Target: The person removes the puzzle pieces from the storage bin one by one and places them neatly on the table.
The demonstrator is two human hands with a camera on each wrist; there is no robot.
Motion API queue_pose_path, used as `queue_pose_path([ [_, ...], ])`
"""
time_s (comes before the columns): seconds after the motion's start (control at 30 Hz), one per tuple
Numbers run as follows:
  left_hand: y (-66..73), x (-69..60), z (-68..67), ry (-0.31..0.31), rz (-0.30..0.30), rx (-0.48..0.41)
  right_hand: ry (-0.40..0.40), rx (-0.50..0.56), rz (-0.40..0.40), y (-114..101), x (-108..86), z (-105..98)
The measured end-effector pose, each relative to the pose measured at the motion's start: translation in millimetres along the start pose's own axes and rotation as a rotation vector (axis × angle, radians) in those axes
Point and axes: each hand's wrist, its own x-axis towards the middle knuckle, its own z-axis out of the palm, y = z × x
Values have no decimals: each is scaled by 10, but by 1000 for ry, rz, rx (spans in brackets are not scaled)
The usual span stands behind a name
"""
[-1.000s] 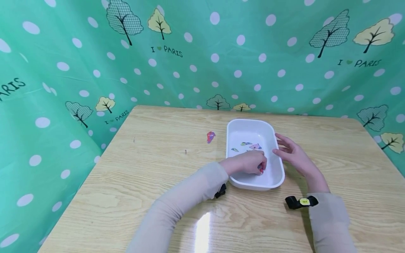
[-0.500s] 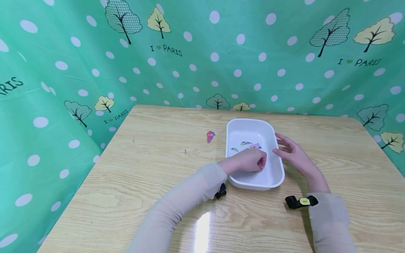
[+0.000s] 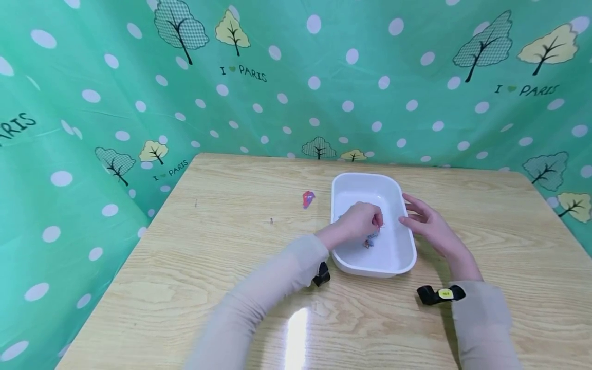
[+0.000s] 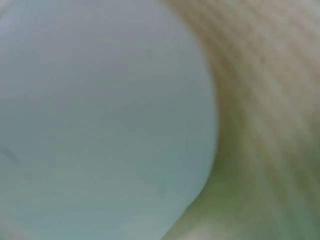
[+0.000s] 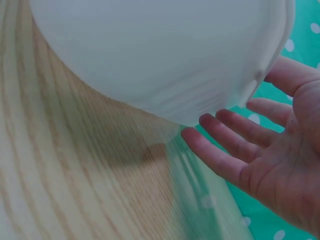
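Head view: left hand (image 3: pixel 357 222) inside the white plastic tub (image 3: pixel 395 254), fingers curled together; whether they clamp anything cannot be told. Small mottled pieces (image 3: pixel 368 242) lie just beside it, toward the near edge of the table (image 3: pixel 185 308); left hand nearer. Tub: rounded, glossy, long axis near edge to far edge. Right hand (image 3: pixel 435 231): fingers apart, at the tub's right wall
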Motion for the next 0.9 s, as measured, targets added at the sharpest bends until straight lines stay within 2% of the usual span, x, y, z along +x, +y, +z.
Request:
queue_pose_path([
  [0.1,-14,-3,-105,61,-28,-50,2,3,5,-15,-1,-2],
  [0.2,-43,-10,-200,97,-31,-74,1,-6,17,-25,-6,-5],
  [0.4,-138,-57,-330,120,-10,-153,7,-29,32,-15,-2,9],
  [0.53,-214,-90,-408,159,-2,-202,12,-30,37,-3,8,16],
  [0.73,-337,-148,-513,187,-22,-317,12,-24,33,-11,1,17],
  [0.9,-418,-212,-603,190,-41,-352,9,-22,22,-22,-16,11],
])
